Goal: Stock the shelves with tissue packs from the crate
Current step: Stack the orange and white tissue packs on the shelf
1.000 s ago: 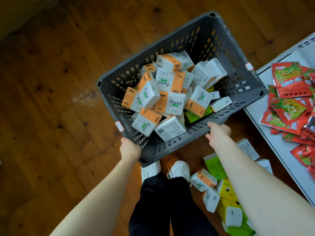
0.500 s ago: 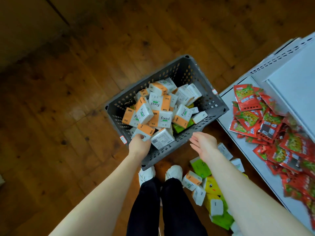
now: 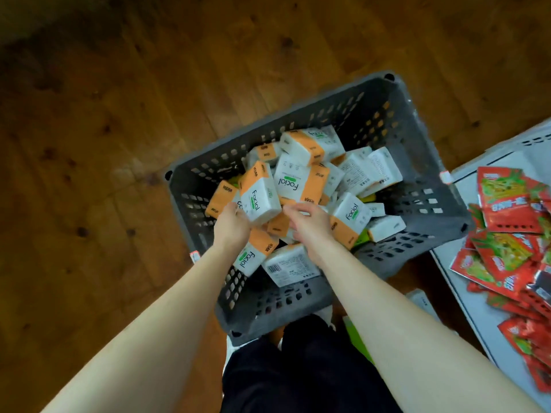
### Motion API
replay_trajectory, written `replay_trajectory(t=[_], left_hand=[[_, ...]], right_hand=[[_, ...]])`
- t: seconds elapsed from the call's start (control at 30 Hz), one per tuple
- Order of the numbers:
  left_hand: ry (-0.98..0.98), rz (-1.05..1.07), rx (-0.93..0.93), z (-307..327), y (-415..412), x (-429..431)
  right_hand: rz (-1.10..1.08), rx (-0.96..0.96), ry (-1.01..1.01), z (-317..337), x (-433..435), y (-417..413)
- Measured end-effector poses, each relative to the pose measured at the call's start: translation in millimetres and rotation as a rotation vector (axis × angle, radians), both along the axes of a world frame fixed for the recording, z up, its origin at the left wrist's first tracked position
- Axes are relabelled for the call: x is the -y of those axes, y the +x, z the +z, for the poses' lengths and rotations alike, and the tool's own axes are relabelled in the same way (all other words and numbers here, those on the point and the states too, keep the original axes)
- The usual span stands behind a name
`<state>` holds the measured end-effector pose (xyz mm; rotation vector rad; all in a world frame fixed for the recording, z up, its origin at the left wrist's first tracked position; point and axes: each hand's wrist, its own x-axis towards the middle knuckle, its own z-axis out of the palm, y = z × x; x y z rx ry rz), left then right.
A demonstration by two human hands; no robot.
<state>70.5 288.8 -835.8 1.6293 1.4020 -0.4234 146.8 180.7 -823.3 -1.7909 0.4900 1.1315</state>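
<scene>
A grey slatted crate [image 3: 433,204] stands on the wooden floor in front of my feet, holding several orange-and-white "Facial" tissue packs [image 3: 301,180] piled loosely. Both my hands are inside it. My left hand [image 3: 234,225] grips the lower edge of one upright tissue pack [image 3: 260,194] near the crate's left side. My right hand [image 3: 310,222] hovers just right of that pack over the pile, fingers loosely bent and spread, with nothing in them.
A white shelf [image 3: 456,263] sits low at the right, covered with several red snack packets [image 3: 512,204]. Between the crate and the shelf, a white pack [image 3: 420,296] and a green pack [image 3: 354,335] lie on the floor beside my legs.
My hands left the crate's near rim and went into the pile. The left hand took hold of a pack, and the right hand came in beside it.
</scene>
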Motion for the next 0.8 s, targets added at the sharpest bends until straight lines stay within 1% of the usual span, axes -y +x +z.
replay_trajectory(t=[0.13, 0.2, 0.27, 0.4, 0.53, 0.63, 0.7, 0.8], left_hand=[[-0.047, 0.126, 0.120, -45.4, 4.9, -3.7], [-0.063, 0.152, 0.151, -51.9, 4.0, -1.0], [-0.062, 0.171, 0.170, -45.1, 2.7, 2.6], [-0.085, 0.234, 0.152, 1.7, 5.0, 4.2], [-0.104, 0.237, 0.229, 61.1, 17.1, 0.6], [-0.144, 0.253, 0.306, 105.7, 24.7, 2.5], [-0.199, 0.241, 0.350, 133.1, 28.1, 6.4], [-0.200, 0.158, 0.406, 173.7, 34.1, 19.0]], right_hand=[[0.047, 0.016, 0.078, -43.7, -28.5, -10.9], [0.087, 0.087, 0.042, -48.9, -33.5, -16.2], [0.071, 0.112, 0.003, -41.8, -31.7, -17.7], [-0.025, 0.071, 0.079, 4.5, -14.0, -8.1], [-0.060, 0.078, 0.177, 68.8, 7.8, 5.8], [-0.029, 0.103, 0.176, 111.4, 22.6, 6.5], [-0.050, 0.105, 0.183, 139.1, 33.4, 6.3], [-0.146, 0.107, 0.195, 176.4, 53.2, 6.5]])
